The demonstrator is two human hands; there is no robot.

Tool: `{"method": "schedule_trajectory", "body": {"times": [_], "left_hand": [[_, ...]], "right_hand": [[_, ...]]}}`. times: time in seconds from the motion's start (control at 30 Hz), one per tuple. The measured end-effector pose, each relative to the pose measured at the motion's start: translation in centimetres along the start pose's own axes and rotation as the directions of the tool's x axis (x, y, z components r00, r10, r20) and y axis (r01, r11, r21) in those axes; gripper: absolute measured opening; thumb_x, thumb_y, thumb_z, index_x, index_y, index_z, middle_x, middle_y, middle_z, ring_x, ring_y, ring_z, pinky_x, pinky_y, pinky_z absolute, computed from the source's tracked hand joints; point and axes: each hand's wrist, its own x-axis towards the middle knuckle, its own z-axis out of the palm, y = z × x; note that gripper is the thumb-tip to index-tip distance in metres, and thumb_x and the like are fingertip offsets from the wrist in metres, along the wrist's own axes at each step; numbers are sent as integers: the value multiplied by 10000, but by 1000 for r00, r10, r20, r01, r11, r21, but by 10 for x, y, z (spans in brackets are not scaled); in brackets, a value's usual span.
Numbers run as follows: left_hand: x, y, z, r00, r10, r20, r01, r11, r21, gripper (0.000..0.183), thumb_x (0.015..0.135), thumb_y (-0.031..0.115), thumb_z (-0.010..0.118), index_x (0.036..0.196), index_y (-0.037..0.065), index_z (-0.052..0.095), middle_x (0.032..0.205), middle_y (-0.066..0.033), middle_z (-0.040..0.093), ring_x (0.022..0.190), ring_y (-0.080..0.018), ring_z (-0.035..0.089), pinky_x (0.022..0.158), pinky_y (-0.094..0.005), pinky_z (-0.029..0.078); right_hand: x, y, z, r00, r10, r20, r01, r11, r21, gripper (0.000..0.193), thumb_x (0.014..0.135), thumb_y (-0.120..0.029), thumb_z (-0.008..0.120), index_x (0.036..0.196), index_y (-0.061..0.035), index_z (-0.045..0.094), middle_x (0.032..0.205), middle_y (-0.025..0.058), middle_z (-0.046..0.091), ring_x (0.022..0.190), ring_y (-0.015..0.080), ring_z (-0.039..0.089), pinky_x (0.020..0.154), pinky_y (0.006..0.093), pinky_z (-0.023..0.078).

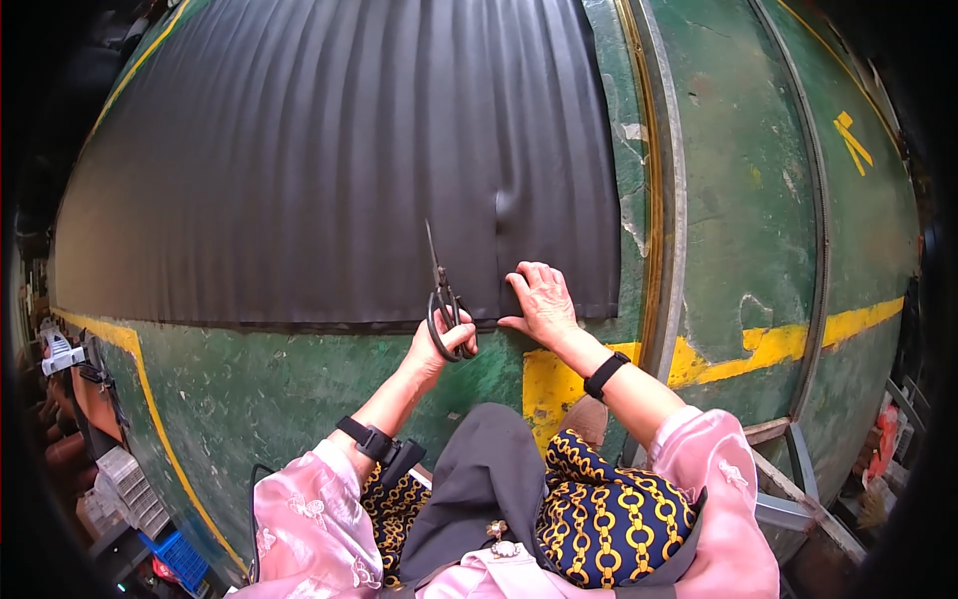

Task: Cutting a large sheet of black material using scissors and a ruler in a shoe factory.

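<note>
A broad sheet of black leather-like material (329, 170) lies spread over the green floor, with soft ripples running away from me. At its near edge my left hand (440, 339) grips a pair of black-handled scissors (436, 270), fingers in the handle loops. The blades point away from me above the sheet. To the right, my right hand (541, 303) rests at the same edge, thumb and fingers apart, beside a straight slit or crease (498, 240) in the material. Whether the thumb pinches the edge is hard to see; the hand looks spread.
A metal rail (671, 200) runs lengthwise right of the sheet, with a thinner rail (816, 200) farther right. Yellow stripes (868, 321) mark the green floor. At lower left are a blue basket (178, 561) and a grey crate (132, 489). A metal frame (798, 509) stands at lower right.
</note>
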Motion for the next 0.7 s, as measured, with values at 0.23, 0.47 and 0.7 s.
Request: {"method": "schedule_trajectory", "body": {"times": [0.23,0.47,0.7], "left_hand": [[13,-2,-4,985,-97,141,87,993,81,523,732,131,622,1191,-37,437,1046,-137,604,966,-198,593,863,-291,461],[39,-3,14,942,-206,266,200,979,50,605,702,96,589,1251,-53,383,1094,-147,585,1012,-206,586,871,-284,453],[81,15,24,960,-134,247,132,991,26,702,650,133,619,1267,-84,362,1093,-159,584,978,-209,598,846,-275,464]], "right_hand": [[2,28,9,971,179,-157,-122,940,318,169,710,-127,641,846,-70,560,804,84,574,791,259,578,702,360,474],[-2,14,-31,906,374,-200,-190,780,597,123,678,-17,550,800,-24,532,757,105,561,709,256,595,647,314,472],[0,14,-42,918,349,-189,-159,759,631,95,658,22,537,749,-4,528,714,94,531,661,225,574,630,283,463]]}}
